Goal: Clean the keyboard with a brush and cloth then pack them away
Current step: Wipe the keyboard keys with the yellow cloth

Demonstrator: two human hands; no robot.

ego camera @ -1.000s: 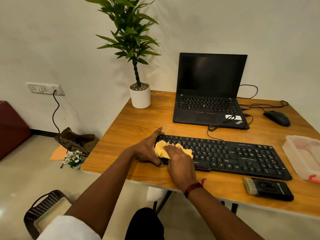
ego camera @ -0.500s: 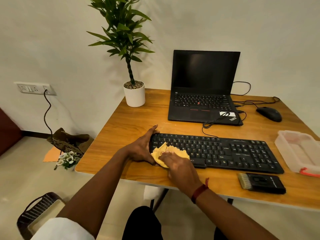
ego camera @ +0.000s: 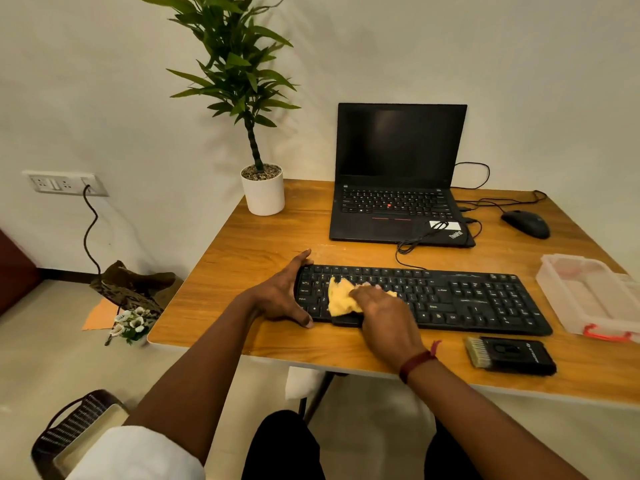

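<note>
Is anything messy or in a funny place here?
Yes. A small bunch of white flowers lies on the floor left of the table, beside a crumpled brown bag and an orange sheet; they look dropped. Also, a black cable loops across the laptop palm rest.

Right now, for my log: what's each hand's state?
Left hand: open, braced against the left end of the keyboard.
Right hand: open, pressing the cloth onto it.

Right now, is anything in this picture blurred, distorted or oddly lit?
Head view: the right hand looks slightly blurred over the yellow cloth; the plant casts a soft shadow on the wall; the laptop screen shows faint glare; the wide lens stretches the edges.
</note>
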